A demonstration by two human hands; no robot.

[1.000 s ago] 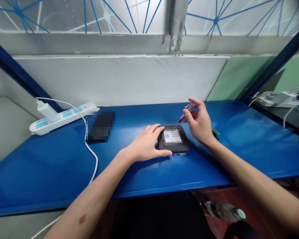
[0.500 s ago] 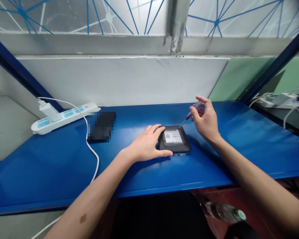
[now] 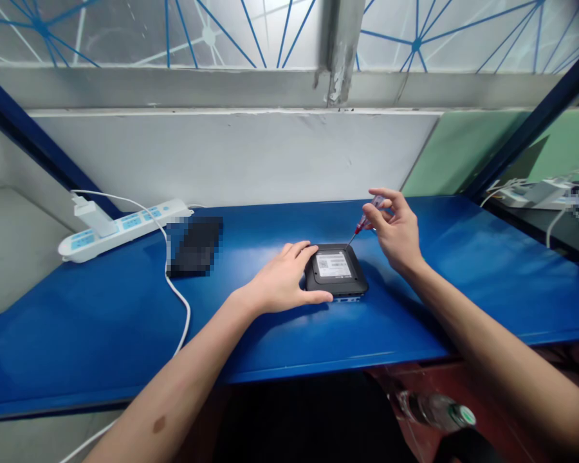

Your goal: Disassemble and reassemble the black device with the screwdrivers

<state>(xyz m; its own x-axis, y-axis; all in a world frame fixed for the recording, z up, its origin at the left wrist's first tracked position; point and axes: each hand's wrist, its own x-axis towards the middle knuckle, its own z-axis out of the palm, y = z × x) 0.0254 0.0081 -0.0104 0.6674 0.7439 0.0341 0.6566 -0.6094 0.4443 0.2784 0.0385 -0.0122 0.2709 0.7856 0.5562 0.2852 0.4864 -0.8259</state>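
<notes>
A square black electronic device (image 3: 359, 278) with rounded corners lies label side up on the blue table (image 3: 280, 347). A white printed label (image 3: 334, 264) covers the middle of its upper face. My left hand (image 3: 280, 278) grips the device from the left, thumb along the near edge and fingers at the far left corner. In my right hand (image 3: 396, 230) is a screwdriver (image 3: 363, 223) with a clear handle and a red collar. Its shaft slants down to the left, and the tip meets the device near the far right corner.
On the left stands a white power strip (image 3: 125, 224) with a white charger (image 3: 94, 217) plugged in. A white cable (image 3: 186, 305) runs from it over the near edge. A pixelated black object (image 3: 195, 246) lies beside the cable. Below the table is a plastic bottle (image 3: 437, 409).
My right hand's fingers have shifted slightly left around the screwdriver handle, while the tip stays at the same corner. The whole view has moved a little. My left hand keeps its hold.
</notes>
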